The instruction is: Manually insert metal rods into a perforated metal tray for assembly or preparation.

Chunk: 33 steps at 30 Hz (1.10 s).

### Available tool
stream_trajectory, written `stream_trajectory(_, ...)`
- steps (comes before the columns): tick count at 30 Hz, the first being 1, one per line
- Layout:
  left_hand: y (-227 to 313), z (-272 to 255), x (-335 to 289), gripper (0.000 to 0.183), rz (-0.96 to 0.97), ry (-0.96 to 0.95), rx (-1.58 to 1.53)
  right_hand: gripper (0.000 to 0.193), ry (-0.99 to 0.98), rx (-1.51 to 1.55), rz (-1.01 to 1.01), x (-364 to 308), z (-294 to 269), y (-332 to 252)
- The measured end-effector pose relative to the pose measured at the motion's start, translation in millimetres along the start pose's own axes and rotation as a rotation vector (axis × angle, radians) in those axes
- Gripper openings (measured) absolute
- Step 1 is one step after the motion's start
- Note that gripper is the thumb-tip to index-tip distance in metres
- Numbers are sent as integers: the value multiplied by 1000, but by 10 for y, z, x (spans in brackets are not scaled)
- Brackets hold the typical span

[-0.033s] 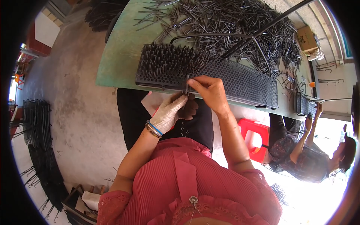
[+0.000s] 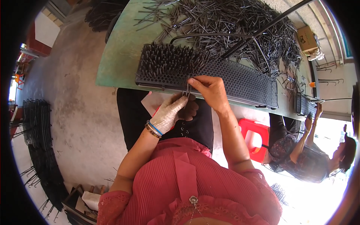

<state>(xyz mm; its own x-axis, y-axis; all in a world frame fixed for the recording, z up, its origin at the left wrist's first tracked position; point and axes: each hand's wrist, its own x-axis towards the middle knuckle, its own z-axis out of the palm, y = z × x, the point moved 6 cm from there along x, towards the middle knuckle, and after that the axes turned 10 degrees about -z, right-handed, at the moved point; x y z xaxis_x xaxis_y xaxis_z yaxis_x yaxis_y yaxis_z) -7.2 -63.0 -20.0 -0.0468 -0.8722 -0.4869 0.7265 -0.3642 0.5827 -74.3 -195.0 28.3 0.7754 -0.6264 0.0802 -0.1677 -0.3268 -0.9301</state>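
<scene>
My left hand [image 2: 170, 111], in a whitish glove with a darkened palm, is closed around thin black strips [image 2: 187, 89] just off the table's near edge. My bare right hand [image 2: 210, 91] pinches the upper part of these strips between thumb and forefinger; how many there are is too small to tell. Right behind my hands lies a long black perforated tray [image 2: 243, 78]. Its left part is packed with black pieces [image 2: 170, 60] standing upright in the holes, while holes show bare on the right. A heap of loose black strips [image 2: 240, 18] covers the table beyond.
The green tabletop [image 2: 118, 48] carries the tray. A black metal bar [image 2: 279, 19] slants over the heap. A red stool [image 2: 245, 131] stands right of my legs. Farther right, another person [image 2: 305, 159] works at a similar tray. Bundled black rods [image 2: 37, 127] line the left side.
The strips between my hands have shifted slightly. Both hands stay almost in place, and the tray and heap look the same.
</scene>
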Motion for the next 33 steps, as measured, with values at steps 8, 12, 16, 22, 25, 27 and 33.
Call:
stream_trajectory(8, 91, -40, -73, 41, 29, 32, 181, 20, 9, 396, 55, 49, 89, 83)
stream_trajectory(12, 72, -135, -76, 42, 51, 89, 146, 19, 198, 251, -117, 167, -3, -115)
stream_trajectory(16, 9, -137, -55, 40, 35, 89, 192, 21, 303, 75, -195, 261, -24, -100)
stream_trajectory(22, 1, -153, -43, 36, 24, 81, 193, 20, 286, -75, -267, 255, -8, -189)
stream_trajectory(25, 4, -157, -42, 34, 13, 97, 197, 20, 272, -117, -305, 258, -2, -213)
stream_trajectory(27, -8, -165, -31, 32, 9, 92, 185, 20, 271, -120, -294, 263, 0, -199)
stream_trajectory(33, -43, -181, 5, 38, 21, 82, 189, 21, 347, -80, -313, 250, -8, -171)
